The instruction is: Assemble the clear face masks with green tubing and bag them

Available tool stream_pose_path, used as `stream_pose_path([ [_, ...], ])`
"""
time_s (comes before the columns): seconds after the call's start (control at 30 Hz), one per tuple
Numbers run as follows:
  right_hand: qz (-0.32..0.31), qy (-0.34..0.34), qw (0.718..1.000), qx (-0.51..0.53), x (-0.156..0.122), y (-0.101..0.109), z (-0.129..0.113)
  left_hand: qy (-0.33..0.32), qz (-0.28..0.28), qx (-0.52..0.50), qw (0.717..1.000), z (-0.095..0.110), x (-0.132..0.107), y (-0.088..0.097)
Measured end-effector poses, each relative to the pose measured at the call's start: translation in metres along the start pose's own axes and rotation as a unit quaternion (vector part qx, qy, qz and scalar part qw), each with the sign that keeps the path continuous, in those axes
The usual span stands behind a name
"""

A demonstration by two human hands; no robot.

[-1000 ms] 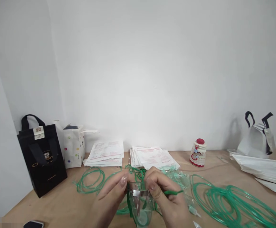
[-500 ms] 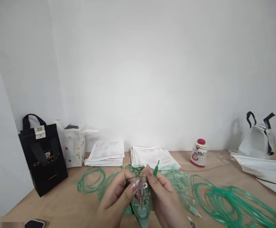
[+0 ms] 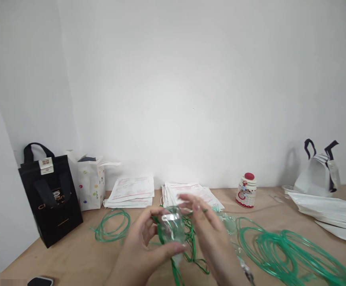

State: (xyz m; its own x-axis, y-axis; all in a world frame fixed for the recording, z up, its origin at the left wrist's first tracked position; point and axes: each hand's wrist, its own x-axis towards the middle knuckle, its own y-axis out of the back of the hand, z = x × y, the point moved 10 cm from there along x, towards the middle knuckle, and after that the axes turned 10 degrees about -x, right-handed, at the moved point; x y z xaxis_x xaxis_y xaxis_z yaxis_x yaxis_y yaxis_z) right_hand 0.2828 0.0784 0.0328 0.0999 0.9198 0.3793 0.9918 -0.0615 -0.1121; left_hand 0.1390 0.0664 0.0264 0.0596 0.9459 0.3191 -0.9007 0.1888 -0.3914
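Note:
A clear plastic oxygen mask point(image 3: 173, 228) with a white metal nose strip and a green strap is in my left hand point(image 3: 144, 246). The left thumb lies across the front of the mask and the fingers curl behind it. My right hand point(image 3: 210, 238) is beside the mask, to its right, blurred, with its fingers bent and thumb raised. A bit of green strap shows by the right thumb, but whether the fingers grip it is unclear. Several loose green straps point(image 3: 193, 248) lie on the table between and behind the hands.
Green tubing coils lie at left point(image 3: 113, 225) and right point(image 3: 286, 254). Behind are printed packets point(image 3: 134, 192), a red-topped jar point(image 3: 246, 190), a black bag point(image 3: 53, 198), a white dotted bag point(image 3: 91, 182) and white plastic wrappers point(image 3: 324, 206). A phone point(image 3: 40, 281) is at the front left.
My hands have moved apart; the right hand shifted off the mask's top edge. The left hand now wraps around the mask, which has turned and risen. Loose green straps have come into view.

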Motion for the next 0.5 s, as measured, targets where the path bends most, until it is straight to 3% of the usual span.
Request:
stream_pose_path([
  [0.07,0.077,0.080,0.989,-0.093,0.013,0.041,-0.018,-0.020,0.038,0.027,0.999,0.012,0.000,0.013],
  [0.13,0.140,0.109,0.952,-0.250,0.028,0.087,-0.019,-0.035,0.059,0.049,0.996,0.024,-0.001,0.025],
  [0.17,0.144,0.103,0.907,-0.382,0.036,0.105,-0.011,-0.042,0.065,0.056,0.995,0.029,-0.001,0.031],
  [0.2,0.118,0.082,0.834,-0.532,0.044,0.119,0.004,-0.055,0.078,0.059,0.994,0.036,-0.001,0.038],
  [0.27,0.094,0.032,0.788,-0.608,0.047,0.159,0.042,-0.077,0.097,0.061,0.990,0.048,-0.003,0.053],
  [0.37,0.099,-0.051,0.716,-0.689,0.027,0.218,0.090,-0.110,0.138,0.074,0.982,0.063,-0.008,0.079],
  [0.5,0.176,-0.101,0.624,-0.754,-0.012,0.288,0.104,-0.145,0.197,0.094,0.965,0.077,-0.016,0.109],
])
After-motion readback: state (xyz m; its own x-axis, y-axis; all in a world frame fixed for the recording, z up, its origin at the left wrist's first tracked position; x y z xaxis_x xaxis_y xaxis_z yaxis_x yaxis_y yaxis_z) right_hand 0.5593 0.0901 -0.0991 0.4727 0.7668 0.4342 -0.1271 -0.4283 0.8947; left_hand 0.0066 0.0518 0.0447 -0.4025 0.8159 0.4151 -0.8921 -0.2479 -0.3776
